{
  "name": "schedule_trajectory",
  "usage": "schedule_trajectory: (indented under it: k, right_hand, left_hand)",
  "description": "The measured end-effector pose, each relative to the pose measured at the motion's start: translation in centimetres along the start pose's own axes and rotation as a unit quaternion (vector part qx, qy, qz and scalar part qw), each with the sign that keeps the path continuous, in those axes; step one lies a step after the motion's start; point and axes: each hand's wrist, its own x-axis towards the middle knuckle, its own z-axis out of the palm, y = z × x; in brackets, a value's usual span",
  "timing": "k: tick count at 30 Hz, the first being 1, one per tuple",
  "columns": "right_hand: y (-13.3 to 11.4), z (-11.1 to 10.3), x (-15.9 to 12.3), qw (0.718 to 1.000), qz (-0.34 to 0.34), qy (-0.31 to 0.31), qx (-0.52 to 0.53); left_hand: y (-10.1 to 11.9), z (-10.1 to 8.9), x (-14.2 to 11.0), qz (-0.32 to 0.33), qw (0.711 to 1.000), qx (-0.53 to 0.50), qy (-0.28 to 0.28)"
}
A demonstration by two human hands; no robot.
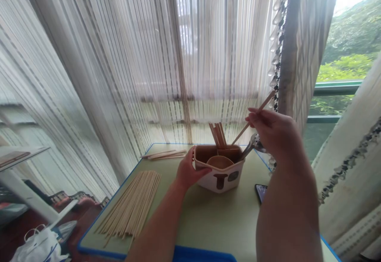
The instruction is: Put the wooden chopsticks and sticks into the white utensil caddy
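A white utensil holder (205,179) with a brown inside stands on the table. My left hand (188,170) is closed on its left rim, thumb across the front edge. Between the fingertips of my right hand (272,129) is a wooden chopstick (241,133), slanting down to the holder's back right, its lower end near the rim. Several brown chopsticks (218,135) stand in the holder at the back. A round brown bowl-like piece (220,161) sits at its front, and a metal spoon (250,145) leans out to the right, partly behind my right hand.
Many pale chopsticks (133,202) lie fanned out on the table (214,222) at the left. A few more sticks (166,155) lie behind my left hand. A phone (260,192) is partly hidden by my right forearm. Curtains (143,55) hang just behind the table.
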Motion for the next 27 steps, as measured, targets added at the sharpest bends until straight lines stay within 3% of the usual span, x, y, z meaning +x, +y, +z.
schedule_trajectory:
  k: [7,11,16,27]
  right_hand:
    - [-1.1,0.8,0.0,0.993,-0.052,-0.047,-0.096]
    - [-2.6,1.3,3.3,0.977,-0.079,-0.153,-0.124]
    - [-3.1,1.5,7.4,0.936,-0.055,-0.268,-0.219]
    - [-3.3,0.1,7.1,0.946,-0.032,-0.309,-0.092]
  left_hand:
    - [0.3,-0.3,0.0,-0.008,1.0,-0.02,-0.004]
    - [-0.1,-0.3,0.0,-0.021,1.0,-0.021,-0.003]
    - [-0.2,-0.2,0.0,-0.029,0.999,-0.024,-0.008]
    - [0.0,0.0,0.0,-0.02,0.999,-0.037,-0.007]
